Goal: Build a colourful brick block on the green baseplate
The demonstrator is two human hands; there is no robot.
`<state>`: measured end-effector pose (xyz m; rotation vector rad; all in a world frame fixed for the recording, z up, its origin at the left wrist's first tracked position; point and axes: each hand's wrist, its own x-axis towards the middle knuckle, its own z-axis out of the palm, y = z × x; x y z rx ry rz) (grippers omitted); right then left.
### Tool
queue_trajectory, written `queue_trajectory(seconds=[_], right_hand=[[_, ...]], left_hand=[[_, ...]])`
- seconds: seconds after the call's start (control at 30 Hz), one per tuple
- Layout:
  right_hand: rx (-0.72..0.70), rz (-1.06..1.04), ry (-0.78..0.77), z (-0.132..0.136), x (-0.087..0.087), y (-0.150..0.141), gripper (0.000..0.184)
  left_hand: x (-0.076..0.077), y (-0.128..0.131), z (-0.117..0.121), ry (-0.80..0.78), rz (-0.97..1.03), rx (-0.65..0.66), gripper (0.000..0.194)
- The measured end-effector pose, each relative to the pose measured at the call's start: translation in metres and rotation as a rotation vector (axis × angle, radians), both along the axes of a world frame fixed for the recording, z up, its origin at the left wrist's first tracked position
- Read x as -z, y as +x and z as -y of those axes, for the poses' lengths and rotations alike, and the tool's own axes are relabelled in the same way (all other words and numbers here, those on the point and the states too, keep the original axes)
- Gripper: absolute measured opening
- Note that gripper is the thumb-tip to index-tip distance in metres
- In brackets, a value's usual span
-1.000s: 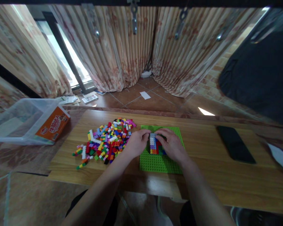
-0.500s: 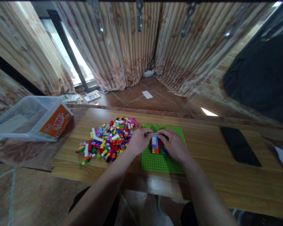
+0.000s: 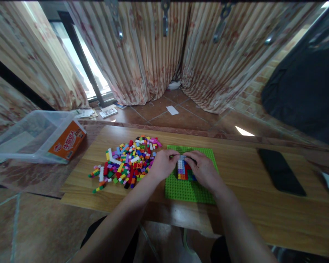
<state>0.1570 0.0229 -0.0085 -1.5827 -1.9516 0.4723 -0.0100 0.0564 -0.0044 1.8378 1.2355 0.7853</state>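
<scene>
Head view: the left hand [image 3: 164,165] and right hand [image 3: 204,168] flank the far end of the model [image 3: 182,172] on the board [image 3: 188,192], probably steadying it; the fingers' exact grip cannot be told. The pile [image 3: 126,160] lies left, seemingly for easy reach.

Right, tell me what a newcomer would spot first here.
Probably the heap of bright toy bricks on the left part of the wooden table. Next, the green board to its right, where the left hand and right hand meet over a small brick build. Then the clear box with its orange label, far left.
</scene>
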Motion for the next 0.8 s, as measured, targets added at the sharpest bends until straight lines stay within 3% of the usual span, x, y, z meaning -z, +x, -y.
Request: queue_trajectory(seconds=[0.57,0.7,0.8], right_hand=[[0.034,-0.026,-0.01,0.001,0.006,0.0,0.026],[0.033,-0.112,-0.031,0.002,0.006,0.005,0.032],[0.114,-0.221,-0.078,0.002,0.004,0.009,0.039]], left_hand=[[-0.002,0.001,-0.001,0.005,-0.038,-0.016,0.023],[0.005,-0.001,-0.003,-0.019,0.016,0.015,0.023],[0.009,-0.001,-0.003,-0.048,0.024,-0.02,0.029]])
